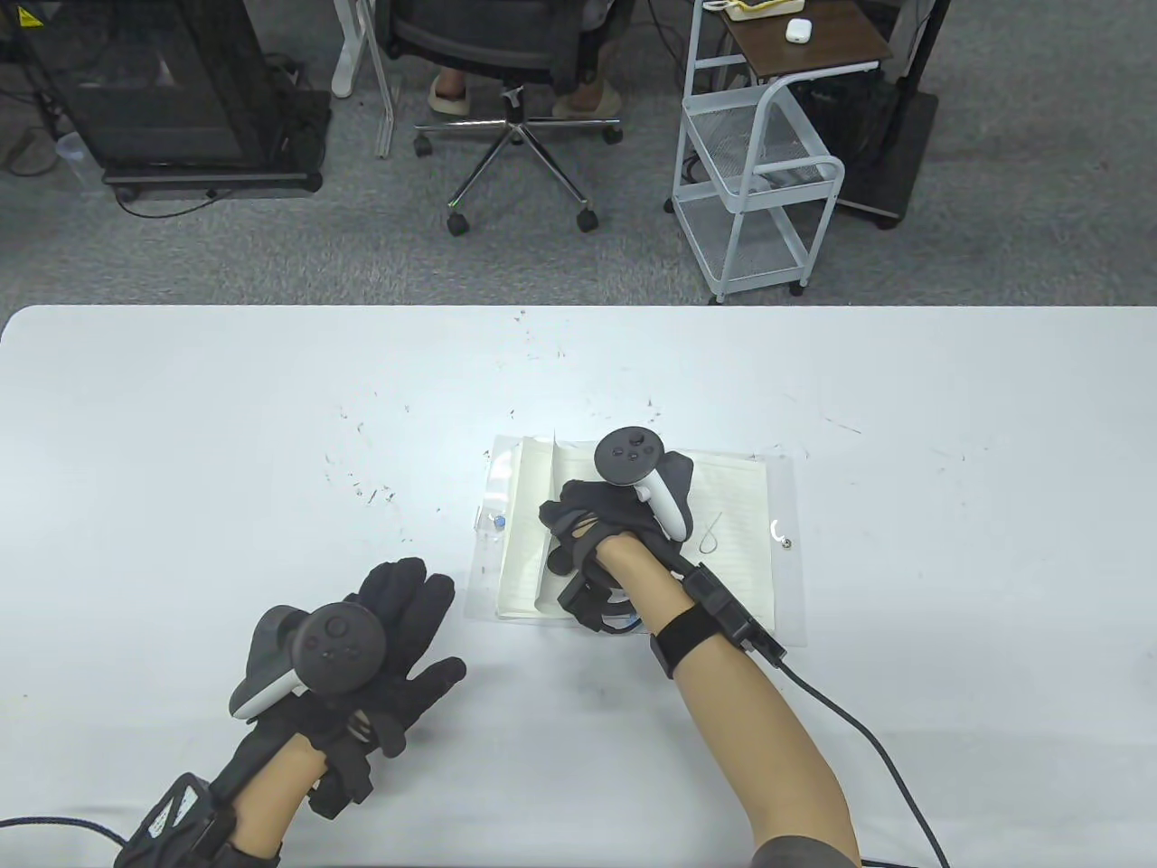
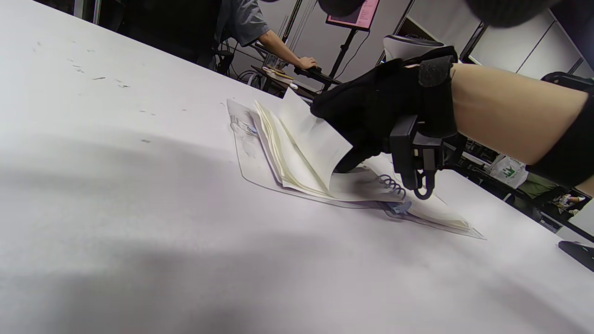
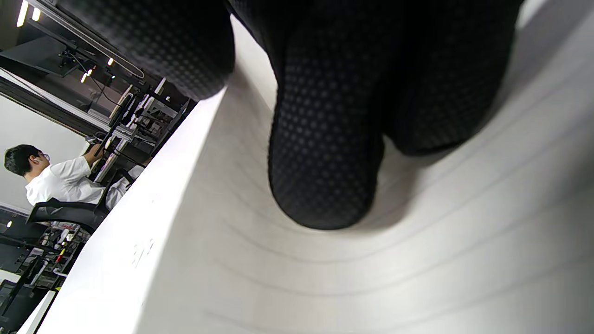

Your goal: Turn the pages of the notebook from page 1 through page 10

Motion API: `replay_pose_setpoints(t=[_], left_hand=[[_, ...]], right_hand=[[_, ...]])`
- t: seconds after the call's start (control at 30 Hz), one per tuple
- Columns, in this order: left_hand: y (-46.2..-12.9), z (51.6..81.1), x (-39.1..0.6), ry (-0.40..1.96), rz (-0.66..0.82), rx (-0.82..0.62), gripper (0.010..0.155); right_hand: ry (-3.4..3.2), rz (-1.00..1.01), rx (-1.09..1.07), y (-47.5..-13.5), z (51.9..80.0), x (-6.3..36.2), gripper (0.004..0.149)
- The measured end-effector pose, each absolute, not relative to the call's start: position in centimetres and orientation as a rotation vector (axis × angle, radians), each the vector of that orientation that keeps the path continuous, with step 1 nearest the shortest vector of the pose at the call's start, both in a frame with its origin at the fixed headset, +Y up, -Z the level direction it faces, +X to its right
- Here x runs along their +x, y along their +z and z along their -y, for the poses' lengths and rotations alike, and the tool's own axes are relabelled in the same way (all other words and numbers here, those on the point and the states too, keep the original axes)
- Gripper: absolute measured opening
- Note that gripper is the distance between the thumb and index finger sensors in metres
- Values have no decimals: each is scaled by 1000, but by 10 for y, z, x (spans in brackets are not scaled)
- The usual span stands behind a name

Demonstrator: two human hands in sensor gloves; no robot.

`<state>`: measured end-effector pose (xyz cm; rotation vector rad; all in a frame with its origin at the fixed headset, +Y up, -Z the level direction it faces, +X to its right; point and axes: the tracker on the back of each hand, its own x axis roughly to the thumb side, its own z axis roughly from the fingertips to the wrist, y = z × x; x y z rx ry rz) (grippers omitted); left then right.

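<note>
Lowest in the table view, my left hand (image 1: 362, 651) rests flat on the table (image 1: 181, 434), fingers spread. Right of centre, my right hand (image 1: 615, 524) lifts a page (image 2: 308, 139) of the open notebook (image 1: 732, 533), fingers curled beneath.

white table (image 1: 181, 407), open notebook (image 1: 737, 542), left hand (image 1: 380, 633)

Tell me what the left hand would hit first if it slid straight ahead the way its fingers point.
Probably the notebook: the left hand lies flat on the table, fingers aimed up and to the right, toward the near left corner of the clear cover. The line is close, so it might just pass that corner.
</note>
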<state>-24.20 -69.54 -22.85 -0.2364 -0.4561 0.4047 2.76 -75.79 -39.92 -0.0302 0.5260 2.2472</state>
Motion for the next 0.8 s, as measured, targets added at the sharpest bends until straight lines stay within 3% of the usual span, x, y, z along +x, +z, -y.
replay_pose_setpoints(t=[0.33, 0.53, 0.8], left_hand=[[-229, 696, -241, 402, 453, -237, 86], [-229, 696, -241, 397, 455, -237, 86], [-228, 696, -240, 395, 453, -240, 86]], right_hand=[[2187, -475, 37, -389, 747, 47, 65], [2285, -300, 29, -378, 729, 98, 69], [2394, -256, -56, -362, 732, 160, 80]])
